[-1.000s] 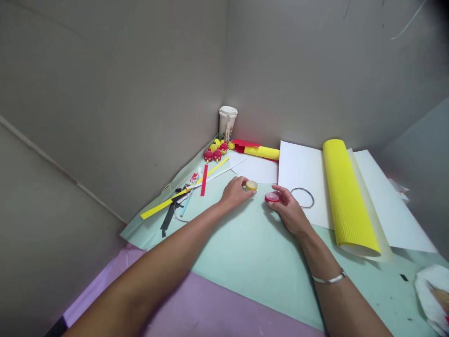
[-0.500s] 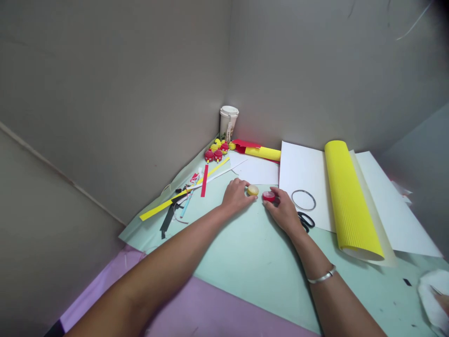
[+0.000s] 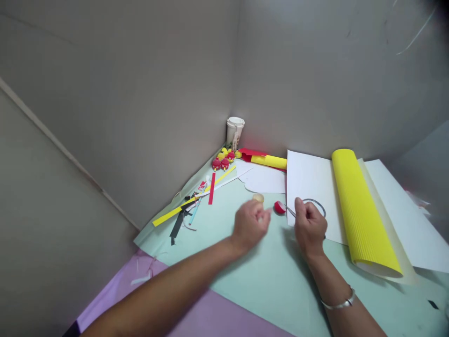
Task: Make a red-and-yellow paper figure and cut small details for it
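Note:
My left hand is curled closed above the green sheet; whether anything is in its fingers is hidden. Just beyond its knuckles, a small yellow round piece with a pale top is partly covered. My right hand is a raised fist, thumb uppermost, its contents hidden. A small red round piece with a pale face rests between the hands. Thin metal scissors blades show between it and my right fist, the handles mostly covered. A grey wire ring lies behind that fist.
A yellow corrugated roll lies on white sheets at right. Paper strips are scattered at left. Several red and yellow round pieces cluster before a white lidded cup in the corner. Grey walls rise behind.
Both hands have left the yellow and red round pieces, drawn back towards me and closed. The red piece now sits tilted differently. The view has shifted slightly.

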The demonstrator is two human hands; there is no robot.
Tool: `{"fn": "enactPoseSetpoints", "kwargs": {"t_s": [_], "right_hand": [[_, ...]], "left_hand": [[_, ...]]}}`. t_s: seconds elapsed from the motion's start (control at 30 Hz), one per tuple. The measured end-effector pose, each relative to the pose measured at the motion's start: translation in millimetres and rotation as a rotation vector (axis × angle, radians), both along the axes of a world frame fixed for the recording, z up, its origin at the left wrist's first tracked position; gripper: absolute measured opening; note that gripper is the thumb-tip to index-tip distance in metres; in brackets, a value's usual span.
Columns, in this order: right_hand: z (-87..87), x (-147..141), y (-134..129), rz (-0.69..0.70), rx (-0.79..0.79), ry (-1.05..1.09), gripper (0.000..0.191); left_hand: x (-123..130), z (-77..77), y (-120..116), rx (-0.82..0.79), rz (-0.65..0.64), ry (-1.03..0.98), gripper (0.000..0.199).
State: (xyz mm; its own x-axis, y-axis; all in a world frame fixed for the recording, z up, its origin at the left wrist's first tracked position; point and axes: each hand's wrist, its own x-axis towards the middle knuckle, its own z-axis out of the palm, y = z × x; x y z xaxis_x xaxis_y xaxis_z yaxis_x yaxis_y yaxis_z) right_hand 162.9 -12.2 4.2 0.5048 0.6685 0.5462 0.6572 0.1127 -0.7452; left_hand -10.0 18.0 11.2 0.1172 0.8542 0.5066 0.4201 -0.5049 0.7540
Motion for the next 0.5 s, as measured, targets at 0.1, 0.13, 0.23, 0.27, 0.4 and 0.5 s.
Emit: {"fn": "enactPoseSetpoints", "kwargs": {"t_s": [0.1,0.13,0.23,0.27,0.4,0.5], "right_hand": [[-0.3,-6,-6,0.024,0.016,-0.006,0.050],[-0.9,-9,-7,0.029,0.016,-0.037,0.050],[-3.5,-22,-9,0.061,-0.021,-0.215,0.051],[-4.7,-28,-10,0.099,-0.057,-0.288,0.051],[-12.6,-49,-15,0.393,-0.219,-0.536,0.046],[-19.4,-58,-18,0.602,-0.248,-0.619,0.042]], "left_hand": [[15,-8.1,-32,-0.061,-0.198,0.008,0.050],[20,-11.6,-42,-0.082,-0.266,0.029,0.052],[29,-20.6,-63,0.078,-0.373,0.099,0.048],[31,-22.6,-69,0.190,-0.389,0.130,0.043],[38,-27.2,-80,0.577,-0.484,0.291,0.022],[43,-29.8,-80,0.718,-0.592,0.385,0.031]]}}
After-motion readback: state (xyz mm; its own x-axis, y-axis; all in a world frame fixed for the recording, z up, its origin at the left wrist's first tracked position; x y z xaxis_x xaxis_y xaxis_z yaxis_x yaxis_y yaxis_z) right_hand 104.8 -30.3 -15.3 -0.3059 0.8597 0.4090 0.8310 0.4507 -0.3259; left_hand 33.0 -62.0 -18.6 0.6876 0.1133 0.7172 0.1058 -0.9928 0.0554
